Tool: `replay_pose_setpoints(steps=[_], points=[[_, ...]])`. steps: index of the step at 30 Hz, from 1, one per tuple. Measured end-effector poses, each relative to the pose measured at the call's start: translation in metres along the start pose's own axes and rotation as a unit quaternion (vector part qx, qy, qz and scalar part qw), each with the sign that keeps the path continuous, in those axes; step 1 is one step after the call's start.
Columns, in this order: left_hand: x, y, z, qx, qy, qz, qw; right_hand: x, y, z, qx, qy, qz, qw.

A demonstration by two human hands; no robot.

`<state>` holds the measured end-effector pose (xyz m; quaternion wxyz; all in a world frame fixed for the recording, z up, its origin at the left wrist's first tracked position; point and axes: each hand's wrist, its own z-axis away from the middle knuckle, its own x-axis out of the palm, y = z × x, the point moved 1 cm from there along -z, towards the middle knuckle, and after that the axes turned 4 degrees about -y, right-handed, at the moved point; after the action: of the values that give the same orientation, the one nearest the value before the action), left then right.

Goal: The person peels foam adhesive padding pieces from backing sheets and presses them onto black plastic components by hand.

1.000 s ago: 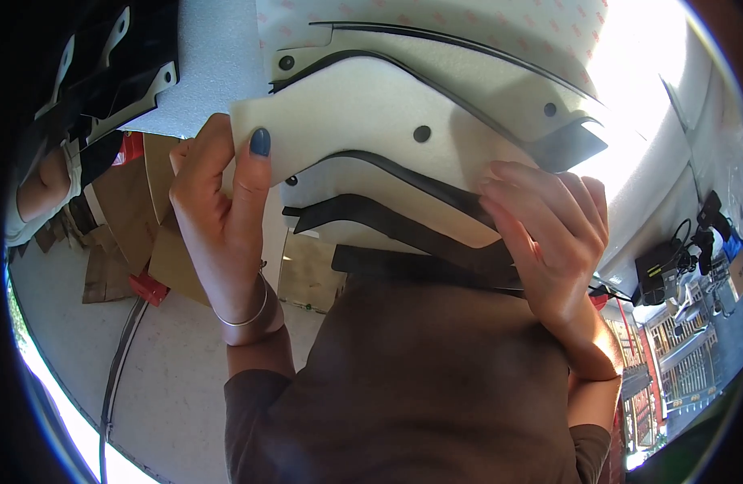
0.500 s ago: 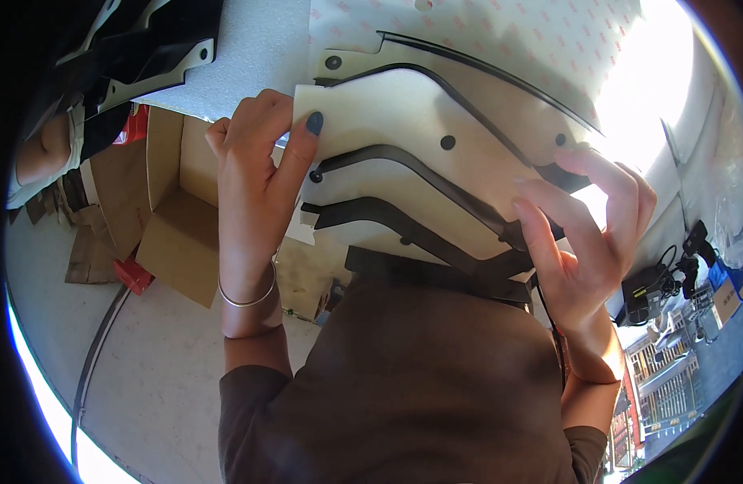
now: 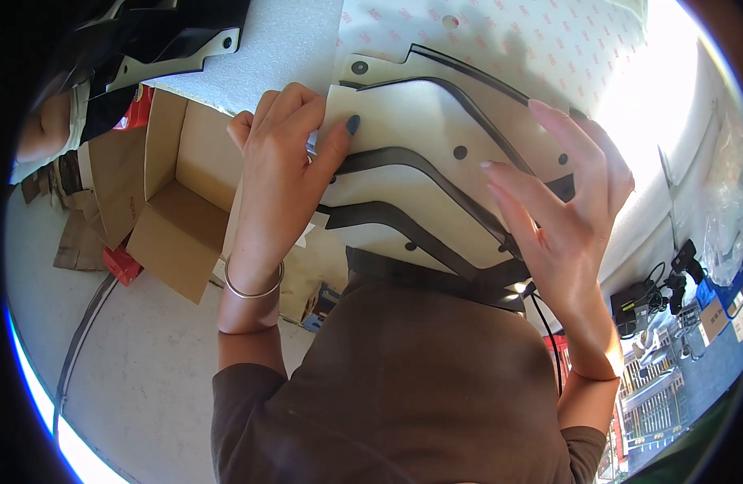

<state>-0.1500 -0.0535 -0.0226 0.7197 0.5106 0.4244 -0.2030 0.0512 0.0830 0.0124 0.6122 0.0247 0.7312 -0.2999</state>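
A cream panel (image 3: 420, 117) with a curved black edge strip and dark round holes lies over several similar panels, overlapping like steps in front of my body. My left hand (image 3: 287, 161) is closed on its left end, the blue-nailed thumb on top and the fingers curled at the edge. Over the right part of the stack hovers my right hand (image 3: 569, 194), its fingers spread and curved with nothing visible between them. The lowest black strip (image 3: 420, 278) runs close to my shirt. The right ends of the panels are partly hidden behind my right hand.
Beyond the panels lies a white sheet (image 3: 516, 36) with pale red print, in strong glare at right. Black moulded parts (image 3: 170, 40) sit at the far left, near another person's arm (image 3: 50, 133). An open cardboard box (image 3: 178, 234) stands below left; cables and a black device (image 3: 633, 306) are at right.
My right hand has opened wider and come off the panel's right edge, its fingers now above the stack. My left hand keeps its hold. The whole view has shifted slightly.
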Motion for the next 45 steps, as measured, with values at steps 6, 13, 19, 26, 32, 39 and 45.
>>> replay_pose_setpoints(steps=[6,13,19,26,32,39,45], points=[[0.002,-0.002,-0.002,-0.006,-0.013,-0.041,0.999,0.008,-0.003,0.002,0.004,-0.038,0.019,0.999],[0.004,-0.002,-0.004,0.0,0.0,-0.061,0.998,0.011,-0.003,-0.001,-0.006,-0.051,0.022,0.998],[0.001,-0.002,-0.006,0.011,-0.007,-0.073,0.997,0.002,-0.001,-0.009,0.005,-0.018,0.02,1.0],[0.0,-0.002,-0.007,0.003,-0.024,-0.054,0.998,0.005,-0.011,-0.035,-0.002,0.02,0.012,1.0],[0.002,-0.004,-0.006,0.009,-0.006,-0.036,0.999,0.011,-0.017,-0.05,-0.05,0.021,0.053,0.997],[0.001,-0.003,-0.008,0.026,0.006,-0.052,0.998,0.016,-0.02,-0.056,-0.069,-0.03,0.1,0.992],[0.003,-0.003,-0.007,0.018,0.023,-0.05,0.998,0.022,-0.024,-0.059,-0.081,-0.028,0.081,0.993]])
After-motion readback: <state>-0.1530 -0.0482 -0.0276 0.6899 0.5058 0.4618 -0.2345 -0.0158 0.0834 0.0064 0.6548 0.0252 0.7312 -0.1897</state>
